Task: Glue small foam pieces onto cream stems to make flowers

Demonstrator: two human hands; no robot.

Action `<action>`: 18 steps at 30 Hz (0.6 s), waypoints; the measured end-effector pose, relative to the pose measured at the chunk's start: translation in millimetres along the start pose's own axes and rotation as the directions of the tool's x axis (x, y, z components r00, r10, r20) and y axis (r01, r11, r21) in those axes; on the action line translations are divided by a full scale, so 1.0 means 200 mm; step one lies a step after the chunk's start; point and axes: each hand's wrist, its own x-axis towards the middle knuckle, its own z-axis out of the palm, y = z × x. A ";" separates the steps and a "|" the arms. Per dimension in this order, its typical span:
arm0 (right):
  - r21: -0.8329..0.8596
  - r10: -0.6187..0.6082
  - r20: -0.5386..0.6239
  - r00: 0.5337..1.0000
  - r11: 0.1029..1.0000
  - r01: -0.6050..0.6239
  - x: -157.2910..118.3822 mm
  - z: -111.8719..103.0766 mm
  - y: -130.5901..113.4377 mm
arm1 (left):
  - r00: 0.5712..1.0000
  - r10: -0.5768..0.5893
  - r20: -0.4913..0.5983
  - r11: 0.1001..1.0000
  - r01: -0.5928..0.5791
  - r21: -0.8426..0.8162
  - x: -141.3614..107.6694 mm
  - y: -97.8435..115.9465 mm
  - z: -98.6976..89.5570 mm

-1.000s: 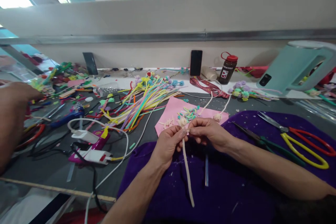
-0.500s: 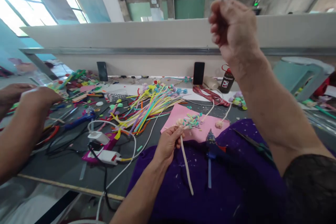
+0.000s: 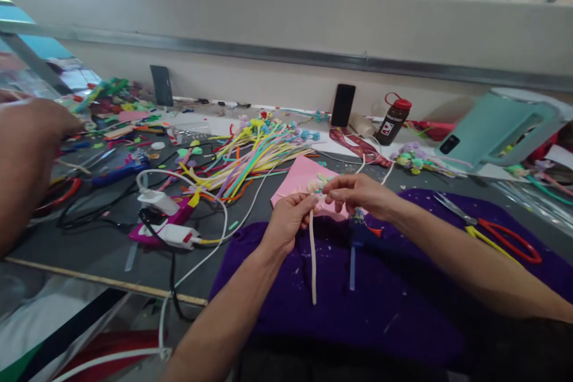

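Observation:
My left hand [image 3: 289, 219] pinches the top of a cream fuzzy stem [image 3: 313, 262], which hangs down over the purple cloth [image 3: 277, 298]. A pale flower-like piece shows at its upper end. Right beside it is my right hand [image 3: 358, 194], its fingers closed near the flower; whether they grip anything is too small to tell. Behind both hands lies a pink sheet [image 3: 290, 179] with small pastel pieces, partly hidden. A blue glue gun [image 3: 357, 233] rests on the cloth just below my right hand.
Colourful fuzzy stems [image 3: 250, 161] are heaped at centre. Red-handled scissors [image 3: 505, 239] lie on the cloth at right. A magenta power strip [image 3: 170, 221] with cables sits left, near another person's arm [image 3: 27, 155]. Behind stand a brown bottle [image 3: 393, 122] and a teal kettle [image 3: 487, 125].
My right hand has come down from high above the table to beside my left hand. The view has tilted down, and the scissors at right now show more fully.

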 end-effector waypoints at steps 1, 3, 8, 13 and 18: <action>0.029 0.007 0.021 1.000 1.000 -0.007 0.01 0.02 0.03 | 1.000 -0.007 0.002 1.000 0.007 0.014 0.00 0.00 0.01; 0.074 -0.004 0.034 0.999 0.997 0.001 0.01 0.06 0.10 | 1.000 -0.015 0.004 0.999 0.015 0.039 -0.01 0.00 0.02; 0.184 0.007 0.030 1.000 0.983 -0.013 0.00 0.09 0.16 | 0.999 -0.038 0.009 0.994 0.037 0.099 0.00 -0.01 0.02; 0.286 0.025 0.130 0.991 0.956 -0.061 0.02 0.03 0.17 | 0.995 -0.091 0.028 0.992 0.088 0.093 0.01 -0.01 0.02; 0.310 0.020 0.278 0.961 0.944 -0.110 0.07 -0.01 0.17 | 0.994 -0.105 0.015 0.993 0.104 0.064 0.01 0.00 0.03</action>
